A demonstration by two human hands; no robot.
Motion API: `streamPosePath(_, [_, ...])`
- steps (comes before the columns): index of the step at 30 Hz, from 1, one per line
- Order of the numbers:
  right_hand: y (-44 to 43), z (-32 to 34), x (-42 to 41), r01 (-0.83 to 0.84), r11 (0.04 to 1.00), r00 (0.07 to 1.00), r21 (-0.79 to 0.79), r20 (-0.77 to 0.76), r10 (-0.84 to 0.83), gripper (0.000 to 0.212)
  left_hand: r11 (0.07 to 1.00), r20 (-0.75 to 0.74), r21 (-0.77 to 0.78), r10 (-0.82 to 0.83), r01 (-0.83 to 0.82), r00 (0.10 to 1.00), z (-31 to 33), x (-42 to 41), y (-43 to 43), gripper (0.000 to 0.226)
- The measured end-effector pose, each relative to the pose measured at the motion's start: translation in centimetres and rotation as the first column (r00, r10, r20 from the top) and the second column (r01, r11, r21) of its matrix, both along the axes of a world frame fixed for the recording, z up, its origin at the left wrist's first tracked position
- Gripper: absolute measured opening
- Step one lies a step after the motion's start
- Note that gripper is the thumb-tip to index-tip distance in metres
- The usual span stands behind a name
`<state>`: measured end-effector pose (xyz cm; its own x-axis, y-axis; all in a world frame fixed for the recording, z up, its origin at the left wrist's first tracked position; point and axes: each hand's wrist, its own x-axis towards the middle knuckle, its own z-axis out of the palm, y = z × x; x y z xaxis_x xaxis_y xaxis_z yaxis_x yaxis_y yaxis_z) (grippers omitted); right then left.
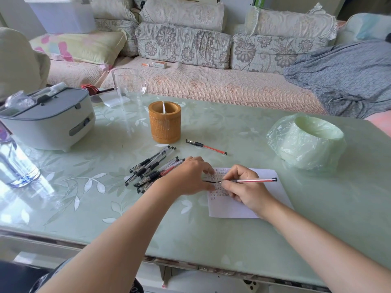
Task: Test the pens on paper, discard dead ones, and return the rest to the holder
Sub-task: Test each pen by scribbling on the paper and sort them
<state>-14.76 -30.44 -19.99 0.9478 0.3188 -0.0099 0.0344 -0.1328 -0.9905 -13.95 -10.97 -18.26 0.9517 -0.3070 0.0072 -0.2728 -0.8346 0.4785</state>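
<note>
Pile of gel pens (152,172) lies left of centre on the table, with the bamboo holder (164,123) behind it. Left hand (188,176) rests on the edge of the paper (270,195), fingers bent; hold cannot be told. Right hand (245,189) grips a red pen (256,180), tip on the paper. Bag-lined bin (306,142) stands far right.

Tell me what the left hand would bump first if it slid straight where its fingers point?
Most likely the right hand, gripping a clear red-ink plastic pen just past the left hand's fingertips over the white sheet of paper. Depth is hard to judge.
</note>
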Motion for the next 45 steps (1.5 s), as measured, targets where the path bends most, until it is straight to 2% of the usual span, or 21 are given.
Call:
streamPosePath(2, [0.1, 0.0, 0.0, 0.006, 1.000, 1.000, 0.013, 0.008, -0.006, 0.018, 1.000, 0.010, 0.010, -0.001, 0.001, 1.000, 0.1, 0.0, 0.4, 0.041])
streamPosePath(5, [-0.2, 0.3, 0.2, 0.034, 0.999, 0.999, -0.035, 0.031, -0.033, 0.027, 0.998, 0.024, 0.051, 0.026, -0.028, 0.999, 0.2, -0.3, 0.8, 0.028])
streamPosePath(9, [-0.9, 1.3, 0.5, -0.046, 0.997, 0.998, -0.060, 0.041, 0.049, 0.039, 0.996, 0.046, 0.051, 0.070, -0.072, 0.996, 0.2, -0.4, 0.9, 0.012])
streamPosePath(11, [-0.8, 2.1, 0.7, -0.068, 0.998, 0.998, -0.013, 0.015, 0.068, 0.042, 0.995, 0.053, 0.028, 0.092, -0.093, 0.994, 0.3, -0.4, 0.9, 0.012])
streamPosePath(14, [-0.6, 3.0, 1.2, -0.034, 0.993, 0.992, 0.117, -0.119, 0.048, 0.049, 0.988, 0.045, -0.060, 0.146, -0.143, 0.988, 0.5, -0.2, 1.2, 0.013])
streamPosePath(16, [-0.7, 3.4, 1.4, -0.021, 0.988, 0.993, 0.150, -0.112, 0.038, 0.046, 0.981, 0.040, -0.111, 0.167, -0.162, 0.985, 0.8, -0.1, 1.2, 0.012])
streamPosePath(18, [-0.8, 3.6, 1.7, -0.012, 1.000, 1.000, 0.018, 0.012, 0.012, 0.036, 0.969, 0.035, -0.161, 0.193, -0.185, 0.980, 1.1, 0.1, 1.3, 0.012])
streamPosePath(20, [-0.9, 3.6, 2.0, 0.025, 0.977, 0.985, -0.211, 0.172, 0.012, 0.030, 0.956, 0.033, -0.204, 0.221, -0.210, 0.975, 1.3, 0.1, 1.3, 0.011])
streamPosePath(22, [-0.9, 3.2, 2.4, 0.084, 0.897, 0.962, -0.435, 0.271, 0.041, 0.032, 0.946, 0.030, -0.227, 0.243, -0.231, 0.969, 1.3, 0.1, 1.3, 0.011])
streamPosePath(24, [-0.9, 3.1, 2.5, 0.135, 0.818, 0.950, -0.559, 0.308, 0.054, 0.025, 0.940, 0.024, -0.237, 0.259, -0.246, 0.966, 1.3, 0.0, 1.4, 0.011])
streamPosePath(26, [-0.6, 3.3, 2.4, 0.161, 0.774, 0.942, -0.613, 0.328, 0.064, 0.017, 0.936, 0.024, -0.243, 0.269, -0.255, 0.963, 1.3, 0.0, 1.6, 0.011])
streamPosePath(30, [-0.3, 4.1, 2.0, 0.182, 0.711, 0.912, -0.679, 0.387, 0.136, 0.017, 0.940, 0.026, -0.240, 0.257, -0.243, 0.966, 1.3, 0.0, 1.6, 0.011])
streamPosePath(35, [-0.2, 4.1, 2.1, 0.181, 0.690, 0.860, -0.701, 0.453, 0.235, 0.018, 0.958, 0.033, -0.210, 0.209, -0.198, 0.977, 1.3, -0.2, 1.8, 0.011])
streamPosePath(45, [-0.5, 3.7, 2.3, 0.198, 0.669, 0.846, -0.717, 0.470, 0.253, 0.018, 0.956, 0.017, -0.213, 0.212, -0.204, 0.977, 1.3, -0.3, 1.6, 0.011])
